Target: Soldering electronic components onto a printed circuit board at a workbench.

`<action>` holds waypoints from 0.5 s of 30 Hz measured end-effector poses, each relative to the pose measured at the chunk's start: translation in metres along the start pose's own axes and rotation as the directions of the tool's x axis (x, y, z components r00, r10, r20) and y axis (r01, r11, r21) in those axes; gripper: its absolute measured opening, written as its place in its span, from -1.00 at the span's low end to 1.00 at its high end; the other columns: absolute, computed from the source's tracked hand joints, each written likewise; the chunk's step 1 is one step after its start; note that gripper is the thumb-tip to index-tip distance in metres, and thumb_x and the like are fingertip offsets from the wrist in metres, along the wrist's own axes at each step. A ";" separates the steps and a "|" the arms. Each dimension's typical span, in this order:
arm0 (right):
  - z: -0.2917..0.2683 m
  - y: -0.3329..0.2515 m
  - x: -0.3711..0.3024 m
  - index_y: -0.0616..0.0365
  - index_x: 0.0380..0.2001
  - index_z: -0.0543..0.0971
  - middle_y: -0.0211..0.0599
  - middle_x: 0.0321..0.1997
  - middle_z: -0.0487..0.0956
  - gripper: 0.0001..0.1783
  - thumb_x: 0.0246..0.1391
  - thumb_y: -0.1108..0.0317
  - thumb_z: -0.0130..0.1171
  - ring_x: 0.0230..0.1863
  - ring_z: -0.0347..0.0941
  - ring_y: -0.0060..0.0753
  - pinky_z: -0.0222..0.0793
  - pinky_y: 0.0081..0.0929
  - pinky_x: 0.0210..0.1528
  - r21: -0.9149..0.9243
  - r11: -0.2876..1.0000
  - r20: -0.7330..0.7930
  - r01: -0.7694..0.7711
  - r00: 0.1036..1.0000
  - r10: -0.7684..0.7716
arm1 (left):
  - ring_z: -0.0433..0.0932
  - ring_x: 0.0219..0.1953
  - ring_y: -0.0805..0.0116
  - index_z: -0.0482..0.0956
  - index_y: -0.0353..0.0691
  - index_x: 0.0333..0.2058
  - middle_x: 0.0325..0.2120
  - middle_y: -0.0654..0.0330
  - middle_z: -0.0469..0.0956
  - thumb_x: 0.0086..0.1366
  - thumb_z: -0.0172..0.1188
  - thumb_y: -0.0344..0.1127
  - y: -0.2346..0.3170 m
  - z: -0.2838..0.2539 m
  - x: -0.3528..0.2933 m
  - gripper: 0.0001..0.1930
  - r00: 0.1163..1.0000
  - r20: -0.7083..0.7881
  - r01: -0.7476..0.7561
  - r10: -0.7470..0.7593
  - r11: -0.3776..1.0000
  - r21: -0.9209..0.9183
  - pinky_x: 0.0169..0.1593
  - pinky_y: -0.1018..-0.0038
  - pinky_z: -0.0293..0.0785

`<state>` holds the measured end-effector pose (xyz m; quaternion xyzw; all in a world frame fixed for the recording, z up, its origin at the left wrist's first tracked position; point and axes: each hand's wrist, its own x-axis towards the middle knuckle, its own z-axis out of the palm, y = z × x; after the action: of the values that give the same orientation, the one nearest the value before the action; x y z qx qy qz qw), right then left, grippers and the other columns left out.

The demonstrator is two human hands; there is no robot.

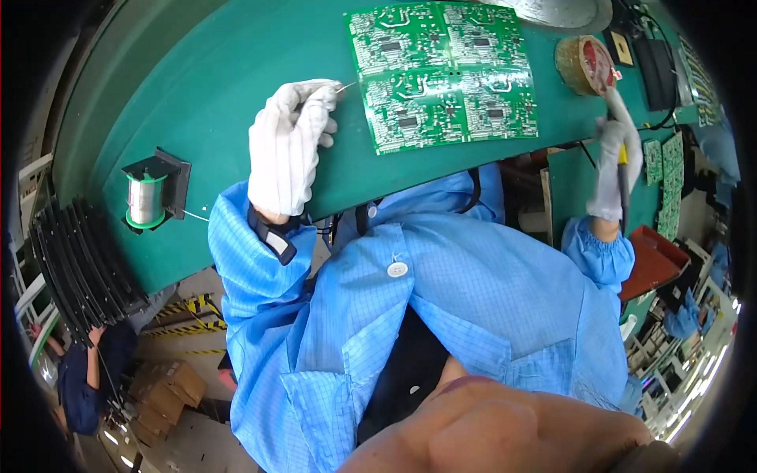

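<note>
My left hand [292, 146], in a white striped glove with a black wrist strap, pinches the end of a thin solder wire [347, 85]. The wire's tip reaches just beside the left edge of a green circuit board panel [445, 75], which lies flat and has several repeated sections. On the right, my white-gloved right hand [615, 162] is closed around a yellow and black tool handle [624, 177], apparently a soldering iron; its tip cannot be made out. This hand is near a roll of tape [582, 67].
A solder spool [145, 201] on a black stand is on the green bench [213, 102] at left. Black curved racks [83, 268] flank the bench. More circuit boards [670, 185] and a red-brown tray [654, 264] lie at right. Another person [91, 378] is at lower left.
</note>
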<state>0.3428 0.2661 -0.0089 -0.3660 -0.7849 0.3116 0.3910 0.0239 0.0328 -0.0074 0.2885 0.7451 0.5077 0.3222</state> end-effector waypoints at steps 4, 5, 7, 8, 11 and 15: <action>0.014 -0.029 -0.003 0.34 0.19 0.55 -0.17 0.17 0.63 -0.56 0.44 0.23 0.05 -0.14 0.52 -0.55 0.45 -0.55 -0.01 0.123 0.992 0.111 -0.009 0.994 -0.005 | 0.54 -0.45 0.52 0.62 -0.39 -0.05 -0.36 0.13 0.71 0.42 0.17 -0.08 0.002 0.003 -0.003 -0.59 0.994 0.036 0.105 -0.105 0.994 -0.008 -0.34 0.54 0.51; 0.021 -0.040 -0.004 0.34 0.17 0.56 -0.17 0.15 0.65 -0.58 0.44 0.26 0.04 -0.15 0.52 -0.54 0.46 -0.54 -0.02 0.211 0.976 0.185 -0.047 0.983 0.007 | 0.53 -0.47 0.52 0.62 -0.38 -0.06 -0.36 0.13 0.71 0.42 0.17 -0.09 0.002 0.003 -0.004 -0.60 0.992 0.044 0.114 -0.115 0.993 0.026 -0.36 0.54 0.50; 0.041 -0.063 -0.006 0.32 0.06 0.63 -0.23 0.05 0.70 -0.64 0.39 0.35 0.00 -0.23 0.51 -0.58 0.47 -0.58 -0.09 0.265 0.924 0.363 -0.276 0.916 0.169 | 0.51 -0.50 0.53 0.62 -0.36 -0.07 -0.35 0.13 0.71 0.41 0.16 -0.12 0.003 0.002 -0.005 -0.63 0.991 0.060 0.113 -0.120 0.988 0.101 -0.38 0.55 0.48; 0.053 -0.073 -0.004 0.32 0.05 0.64 -0.24 0.06 0.69 -0.66 0.36 0.38 0.02 -0.26 0.49 -0.60 0.47 -0.60 -0.12 0.266 0.933 0.443 -0.241 0.891 0.104 | 0.50 -0.51 0.53 0.63 -0.35 -0.09 -0.36 0.13 0.71 0.41 0.16 -0.13 0.003 0.003 -0.004 -0.64 0.991 0.063 0.110 -0.116 0.989 0.095 -0.39 0.54 0.48; 0.091 -0.091 -0.004 0.24 0.09 0.63 -0.38 -0.14 0.66 -0.67 0.36 0.36 0.09 -0.29 0.47 -0.65 0.47 -0.62 -0.17 0.382 0.876 0.527 -0.293 0.848 0.054 | 0.50 -0.54 0.53 0.64 -0.34 -0.12 -0.39 0.15 0.69 0.40 0.16 -0.15 0.001 0.004 -0.003 -0.67 0.994 0.055 0.088 -0.093 0.992 0.095 -0.41 0.53 0.48; 0.117 -0.091 -0.002 0.23 0.05 0.63 -0.31 -0.18 0.68 -0.62 0.47 0.17 0.01 -0.34 0.52 -0.64 0.47 -0.62 -0.20 0.334 0.912 0.527 -0.239 0.849 0.029 | 0.56 -0.50 0.43 0.64 -0.33 -0.15 -0.34 0.13 0.66 0.39 0.19 -0.17 -0.009 0.001 -0.003 -0.70 0.995 0.070 0.058 -0.070 0.984 0.167 -0.35 0.48 0.52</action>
<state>0.2154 0.1925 0.0024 -0.2405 -0.7545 0.5735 0.2100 0.0255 0.0279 -0.0154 0.3089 0.7808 0.4224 0.3413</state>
